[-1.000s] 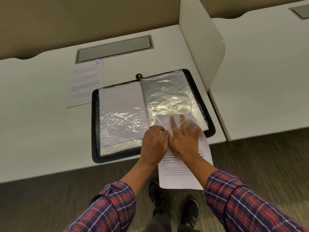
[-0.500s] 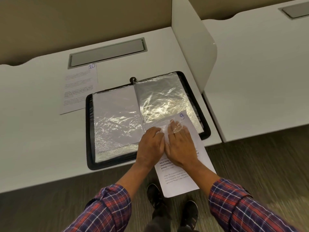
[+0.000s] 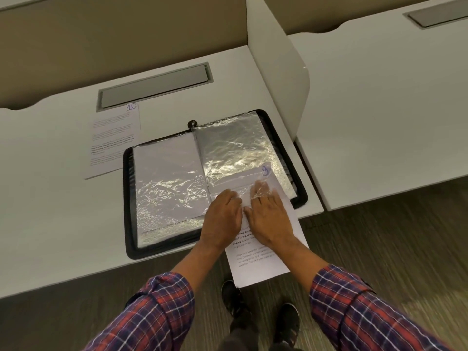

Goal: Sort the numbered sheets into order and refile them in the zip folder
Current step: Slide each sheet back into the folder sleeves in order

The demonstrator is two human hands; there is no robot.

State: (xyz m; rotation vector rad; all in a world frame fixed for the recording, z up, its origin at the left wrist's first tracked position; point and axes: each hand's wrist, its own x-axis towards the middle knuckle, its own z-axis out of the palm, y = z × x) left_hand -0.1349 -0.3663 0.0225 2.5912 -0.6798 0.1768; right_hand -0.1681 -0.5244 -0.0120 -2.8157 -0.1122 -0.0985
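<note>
At 5 o'clock in the black zip folder [image 3: 128, 198], the left hand [image 3: 222, 219], fingers curled, seemingly pinched the clear plastic sleeve [image 3: 235, 148] open. The right hand [image 3: 271, 219], fingers flat and together, pressed the white paper sheet marked 9 [image 3: 258, 264] partly inside.

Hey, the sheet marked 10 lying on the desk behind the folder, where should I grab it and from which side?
Its near left corner, coming from the left. The sheet marked 10 lies flat on the desk, so a free corner likely has to be peeled up and pinched, and the zip folder appears to cover its near right corner.
</note>
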